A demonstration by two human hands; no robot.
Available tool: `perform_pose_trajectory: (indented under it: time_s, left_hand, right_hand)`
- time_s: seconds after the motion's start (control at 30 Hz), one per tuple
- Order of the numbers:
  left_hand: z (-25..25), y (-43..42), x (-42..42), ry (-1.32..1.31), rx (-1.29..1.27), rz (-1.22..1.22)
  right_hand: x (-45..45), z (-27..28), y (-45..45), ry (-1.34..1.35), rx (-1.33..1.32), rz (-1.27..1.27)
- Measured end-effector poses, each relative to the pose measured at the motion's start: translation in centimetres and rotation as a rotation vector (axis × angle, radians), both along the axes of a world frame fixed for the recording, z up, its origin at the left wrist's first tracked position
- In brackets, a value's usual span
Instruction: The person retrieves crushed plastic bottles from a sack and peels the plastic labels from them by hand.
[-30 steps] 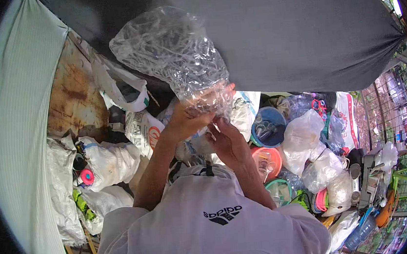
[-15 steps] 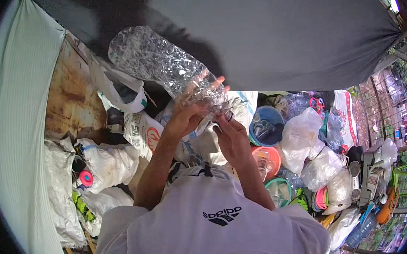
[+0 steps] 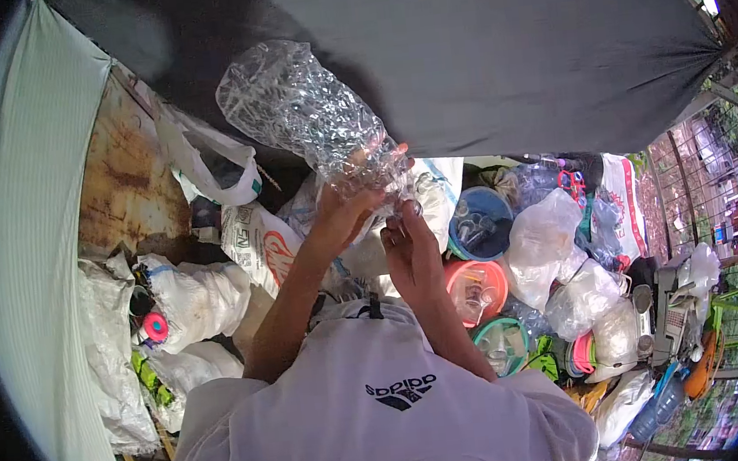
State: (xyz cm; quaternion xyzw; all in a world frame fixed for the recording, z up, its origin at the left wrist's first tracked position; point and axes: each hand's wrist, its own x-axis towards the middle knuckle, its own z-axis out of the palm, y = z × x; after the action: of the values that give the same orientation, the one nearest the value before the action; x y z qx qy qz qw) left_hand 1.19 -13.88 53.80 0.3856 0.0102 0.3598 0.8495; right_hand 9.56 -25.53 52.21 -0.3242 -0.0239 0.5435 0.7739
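Observation:
A large, clear, crumpled plastic bottle (image 3: pixel 303 99) slants across the upper middle of the view, its wide end up and to the left. My left hand (image 3: pixel 349 206) is wrapped round its lower end, with fingertips showing through and past the plastic. Close by that narrow end is my right hand (image 3: pixel 412 248), its fingers curled and pinched together. Whatever small thing sits in that pinch is too hard to make out. Below the hands, white sacks (image 3: pixel 372 257) partly show.
To the right stand a blue bucket (image 3: pixel 502 251), an orange bucket (image 3: pixel 499 276) and a green bucket (image 3: pixel 522 340) holding clear plastic pieces. Filled plastic bags (image 3: pixel 543 240) lie beyond them. White sacks (image 3: pixel 202 300) lie at left. A dark cloth (image 3: pixel 503 57) hangs ahead.
The bottle has swung slightly to the right and more upright, still in my left hand. My right hand has shifted a little down and left, its fingers more curled.

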Motion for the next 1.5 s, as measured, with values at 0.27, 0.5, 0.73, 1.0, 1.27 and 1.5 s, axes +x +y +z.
perform_pose_trajectory:
  time_s: [0.27, 0.5, 0.73, 1.0, 1.27, 1.5]
  left_hand:
    - [0.4, -0.9, 0.6, 0.079, -0.103, 0.166]
    - [1.6, -1.1, 0.7, 0.096, -0.123, 0.261]
    - [1.2, -0.8, 0.9, 0.080, -0.187, 0.268]
    - [2.1, 0.3, 1.3, 0.058, -0.188, 0.250]
    - [3.7, 0.2, 1.1, 0.176, -0.177, 0.271]
    - [3.6, 0.7, 1.6, 0.179, -0.246, 0.269]
  right_hand:
    - [-0.3, -1.0, 0.8, -0.028, 0.065, -0.073]
    - [-1.3, 2.0, 1.0, -0.041, 0.038, 0.003]
    - [-1.5, 1.0, 1.3, -0.070, 0.175, 0.069]
    - [-0.3, 0.6, 1.7, -0.152, 0.199, 0.083]
    - [-0.3, 2.2, 1.0, -0.078, 0.250, 0.143]
    - [-0.2, 2.2, 1.3, -0.173, 0.226, 0.155]
